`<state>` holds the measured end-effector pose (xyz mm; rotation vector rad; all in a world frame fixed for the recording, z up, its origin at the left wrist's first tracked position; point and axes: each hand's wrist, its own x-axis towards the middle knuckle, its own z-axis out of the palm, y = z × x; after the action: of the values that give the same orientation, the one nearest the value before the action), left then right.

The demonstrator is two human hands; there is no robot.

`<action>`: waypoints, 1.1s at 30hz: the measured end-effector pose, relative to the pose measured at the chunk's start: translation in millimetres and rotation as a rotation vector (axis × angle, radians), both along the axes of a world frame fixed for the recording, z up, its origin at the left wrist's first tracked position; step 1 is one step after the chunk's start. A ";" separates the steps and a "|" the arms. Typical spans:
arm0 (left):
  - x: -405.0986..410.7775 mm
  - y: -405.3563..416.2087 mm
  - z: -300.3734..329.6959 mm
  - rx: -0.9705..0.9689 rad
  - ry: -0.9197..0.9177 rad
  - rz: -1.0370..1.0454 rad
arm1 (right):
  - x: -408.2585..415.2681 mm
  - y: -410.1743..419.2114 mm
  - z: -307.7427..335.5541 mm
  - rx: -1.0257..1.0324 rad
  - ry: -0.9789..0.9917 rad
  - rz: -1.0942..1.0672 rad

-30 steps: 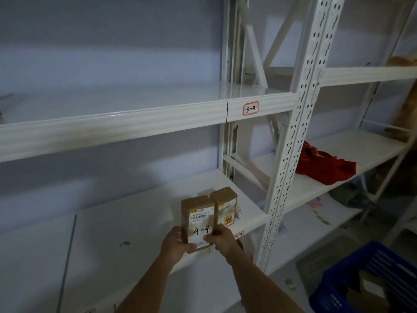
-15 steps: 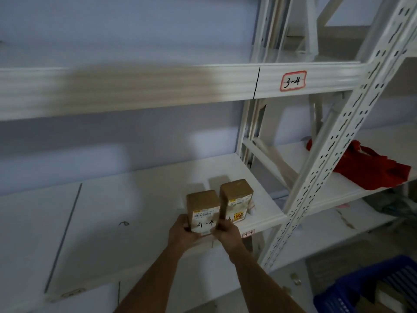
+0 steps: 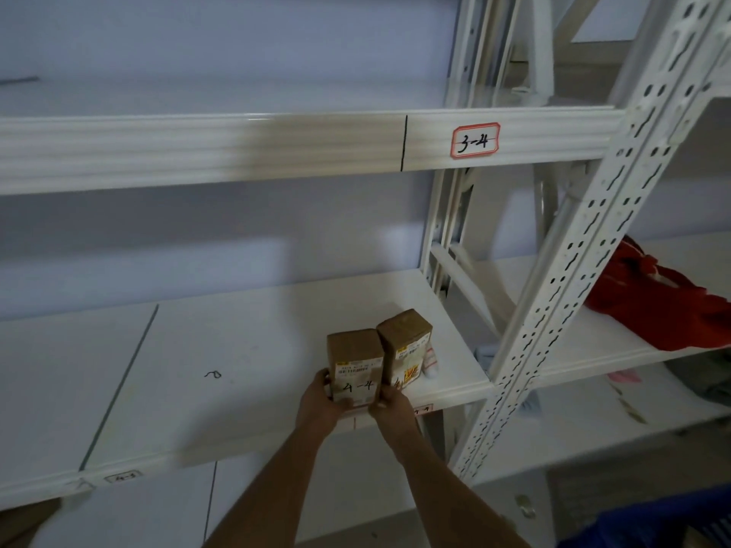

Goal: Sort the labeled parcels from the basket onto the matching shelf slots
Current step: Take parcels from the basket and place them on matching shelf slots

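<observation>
Looking down from the head cam, both hands are on one parcel (image 3: 355, 365) standing upright at the front edge of the shelf (image 3: 245, 350). The left hand (image 3: 319, 405) grips its left side, fingers curled round the lower corner, and the right hand (image 3: 391, 403) grips the right side the same way, thumb on the front face. So each hand is wrapped on that same box, not loose. The box is brown cardboard with a white label, and "4-4" is handwritten on it in black.

Right beside it, touching or near enough that I can't tell, there's a second parcel (image 3: 407, 346), also upright, turned a bit to the right, with a yellowish label. A small white and red thing (image 3: 430, 361) sits just behind that one; too blurry to say what it is.

The beam above carries a red-bordered tag (image 3: 474, 140) reading "3-4". A tag (image 3: 422, 410) on this shelf's front edge peeks out past the right hand, mostly hidden. Further left on the same edge there's another tag (image 3: 120, 477), blurry, looks like "4-3".

Past the perforated post (image 3: 585, 247), a red cloth (image 3: 656, 306) lies on the neighbouring shelf. Bottom right corner shows a bit of blue basket (image 3: 648, 524).
</observation>
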<state>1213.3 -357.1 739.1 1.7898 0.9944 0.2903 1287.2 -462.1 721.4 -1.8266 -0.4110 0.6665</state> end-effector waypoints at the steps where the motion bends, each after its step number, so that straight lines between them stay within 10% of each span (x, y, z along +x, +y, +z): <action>1: 1.6 -1.8 -0.6 0.006 0.000 0.005 | 2.0 -1.6 -1.2 -0.014 -0.010 0.006; 33: 13.4 6.8 -19.2 0.001 0.039 0.135 | 15.3 0.7 5.9 -0.151 -0.011 -0.190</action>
<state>1226.7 -350.3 719.8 1.7385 1.1456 0.3408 1302.6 -461.4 727.4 -1.9837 -0.1946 0.5685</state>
